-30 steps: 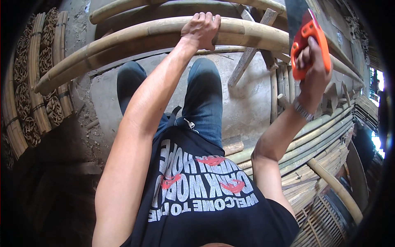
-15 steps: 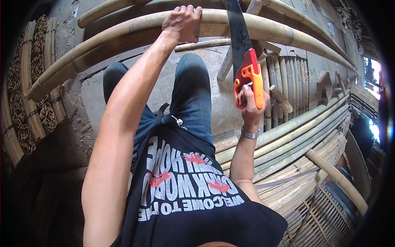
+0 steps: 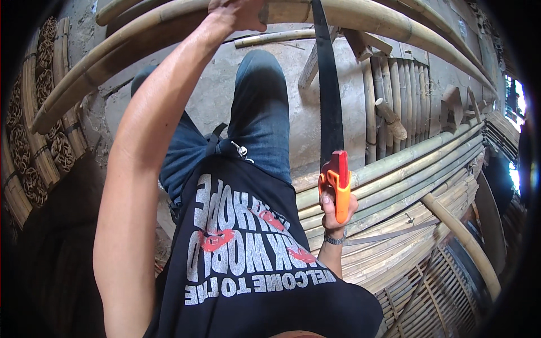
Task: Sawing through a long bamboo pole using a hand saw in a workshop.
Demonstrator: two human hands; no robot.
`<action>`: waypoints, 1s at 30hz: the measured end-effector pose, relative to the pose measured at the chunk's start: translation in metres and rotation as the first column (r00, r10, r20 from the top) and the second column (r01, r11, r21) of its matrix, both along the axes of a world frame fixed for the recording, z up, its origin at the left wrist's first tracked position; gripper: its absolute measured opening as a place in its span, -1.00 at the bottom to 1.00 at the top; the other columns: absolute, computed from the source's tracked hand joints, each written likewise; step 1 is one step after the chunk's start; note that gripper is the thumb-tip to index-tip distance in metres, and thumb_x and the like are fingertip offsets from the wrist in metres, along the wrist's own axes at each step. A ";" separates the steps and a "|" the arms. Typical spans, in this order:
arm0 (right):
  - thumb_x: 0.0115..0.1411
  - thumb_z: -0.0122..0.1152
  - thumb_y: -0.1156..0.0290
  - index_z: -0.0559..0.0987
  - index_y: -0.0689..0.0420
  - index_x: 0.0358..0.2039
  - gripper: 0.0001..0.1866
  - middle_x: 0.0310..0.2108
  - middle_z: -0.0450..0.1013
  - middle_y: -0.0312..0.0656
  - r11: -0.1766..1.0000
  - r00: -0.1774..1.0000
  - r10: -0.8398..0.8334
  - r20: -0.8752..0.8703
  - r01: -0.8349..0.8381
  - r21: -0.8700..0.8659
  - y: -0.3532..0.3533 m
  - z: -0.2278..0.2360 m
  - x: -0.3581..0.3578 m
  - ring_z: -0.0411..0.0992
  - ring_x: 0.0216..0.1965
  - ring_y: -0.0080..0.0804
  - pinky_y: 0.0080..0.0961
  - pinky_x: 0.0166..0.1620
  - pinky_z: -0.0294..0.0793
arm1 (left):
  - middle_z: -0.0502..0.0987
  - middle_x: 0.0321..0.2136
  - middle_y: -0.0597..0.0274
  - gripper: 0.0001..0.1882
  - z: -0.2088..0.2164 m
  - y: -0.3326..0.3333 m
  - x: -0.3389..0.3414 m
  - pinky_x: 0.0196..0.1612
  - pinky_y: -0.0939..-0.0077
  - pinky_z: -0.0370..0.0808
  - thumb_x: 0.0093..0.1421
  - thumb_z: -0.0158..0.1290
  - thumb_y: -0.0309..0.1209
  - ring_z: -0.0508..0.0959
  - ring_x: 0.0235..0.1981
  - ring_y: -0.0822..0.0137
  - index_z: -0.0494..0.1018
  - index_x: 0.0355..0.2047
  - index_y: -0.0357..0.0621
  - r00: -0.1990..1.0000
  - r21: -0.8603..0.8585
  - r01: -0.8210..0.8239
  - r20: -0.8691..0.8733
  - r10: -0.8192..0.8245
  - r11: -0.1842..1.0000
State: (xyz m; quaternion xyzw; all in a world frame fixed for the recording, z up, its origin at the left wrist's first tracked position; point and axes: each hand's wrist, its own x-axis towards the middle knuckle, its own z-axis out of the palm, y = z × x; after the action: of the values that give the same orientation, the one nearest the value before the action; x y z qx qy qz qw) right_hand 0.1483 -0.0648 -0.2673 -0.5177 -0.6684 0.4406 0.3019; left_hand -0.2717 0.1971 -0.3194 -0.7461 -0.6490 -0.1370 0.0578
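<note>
A thick bamboo pole (image 3: 372, 21) runs across the top of the view. My left hand (image 3: 238, 13) is closed over it, partly cut off by the upper edge. In my right hand (image 3: 340, 209) is the orange and red handle of a hand saw (image 3: 329, 96), with the fingers wrapped round the grip. The long dark blade points away from me, its far end at the pole just right of my left hand. Whether the teeth have gone into the bamboo, I cannot tell.
Bundles of split bamboo (image 3: 39, 107) stand at the left. To the right lie long green poles (image 3: 394, 160) and a stack of bamboo strips (image 3: 377, 248). A short bamboo piece (image 3: 390, 119) rests near upright-looking canes. A wooden support (image 3: 313, 65) is under the pole.
My right hand has drawn the saw back toward my body, so more blade shows below the pole. My left hand stays on the pole, which sits higher in the picture.
</note>
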 end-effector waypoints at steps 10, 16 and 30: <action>0.17 0.25 0.52 0.57 0.27 -0.47 -0.89 -0.73 0.34 -0.29 0.995 0.967 -0.096 -0.237 0.095 -0.018 0.051 -0.057 -0.030 0.30 -0.71 -0.49 -0.52 -0.57 0.26 | 0.57 -0.24 -0.09 -0.15 -0.008 0.001 0.001 -0.05 0.12 0.59 -0.41 0.46 -0.14 0.62 -0.17 -0.07 0.42 -0.07 -0.23 0.998 -0.027 -0.062 -0.036 0.061 0.998; 0.22 0.29 0.49 0.66 0.31 -0.42 -0.86 -0.71 0.39 -0.40 0.975 0.931 -0.202 -0.304 0.163 -0.152 0.100 0.035 -0.054 0.24 -0.71 -0.71 -0.63 -0.60 0.16 | 0.57 -0.16 -0.11 -0.17 0.026 0.009 0.008 -0.01 0.06 0.57 -0.32 0.44 -0.10 0.60 -0.07 -0.10 0.42 -0.04 -0.24 0.999 -0.227 -0.021 0.039 0.030 0.974; 0.34 0.29 0.32 0.56 0.39 -0.05 -0.64 -0.65 0.30 -0.36 0.955 0.668 -0.222 -0.710 0.004 -0.295 0.156 0.137 -0.041 0.21 -0.71 -0.67 -0.67 -0.61 0.15 | 0.53 -0.11 0.00 0.04 -0.003 0.000 0.012 0.02 0.18 0.55 -0.34 0.51 0.00 0.59 -0.05 0.01 0.37 0.14 -0.22 0.993 -0.001 0.027 -0.119 -0.027 1.000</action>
State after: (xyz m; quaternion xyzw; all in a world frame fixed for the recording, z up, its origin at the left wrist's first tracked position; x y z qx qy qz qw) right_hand 0.1078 0.0916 -0.1301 -0.3728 -0.3900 0.6779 0.4993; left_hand -0.2595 0.1975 -0.3227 -0.7618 -0.6341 -0.0931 0.0946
